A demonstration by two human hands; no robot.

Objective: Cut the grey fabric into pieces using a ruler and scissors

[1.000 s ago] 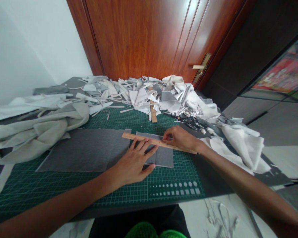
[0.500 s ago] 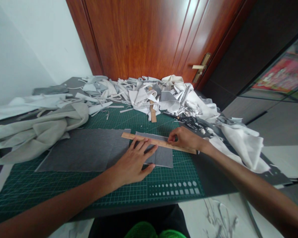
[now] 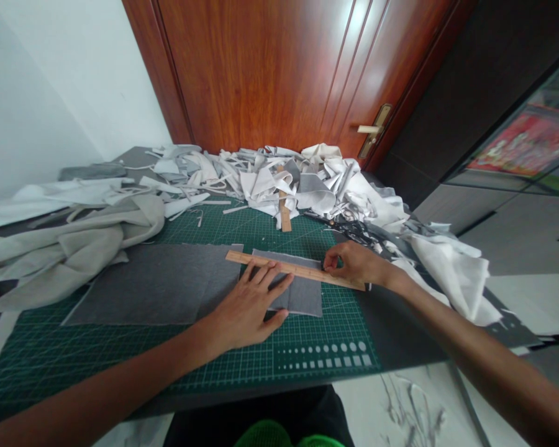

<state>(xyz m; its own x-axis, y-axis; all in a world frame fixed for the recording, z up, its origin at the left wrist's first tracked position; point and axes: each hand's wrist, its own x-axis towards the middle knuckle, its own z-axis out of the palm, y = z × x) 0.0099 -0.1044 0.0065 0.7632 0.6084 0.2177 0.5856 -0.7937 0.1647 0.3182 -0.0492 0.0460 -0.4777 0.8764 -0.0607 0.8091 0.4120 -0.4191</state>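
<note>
My left hand [image 3: 245, 304] lies flat with fingers spread, pressing a wooden ruler [image 3: 295, 269] onto a small grey fabric piece [image 3: 302, 297]. The ruler crosses that piece's upper part at a slight slant. My right hand [image 3: 356, 264] is curled, its fingertips at the ruler's upper edge; whatever they pinch is hidden. Left of the small piece, a larger dark grey fabric sheet [image 3: 140, 285] lies on a green cutting mat [image 3: 307, 344], and the small piece overlaps nothing else visibly.
A heap of white and grey fabric scraps [image 3: 302, 186] holds a second wooden ruler [image 3: 285, 214]. Beige cloth [image 3: 60, 254] lies at left, white cloth [image 3: 451, 273] at right. Dark scissors [image 3: 354, 230] lie by the heap. A wooden door [image 3: 261, 74] stands behind.
My right hand has slid rightward along the ruler's upper edge. My left hand and the ruler have stayed in place on the fabric, apart from a slight shift of the whole view.
</note>
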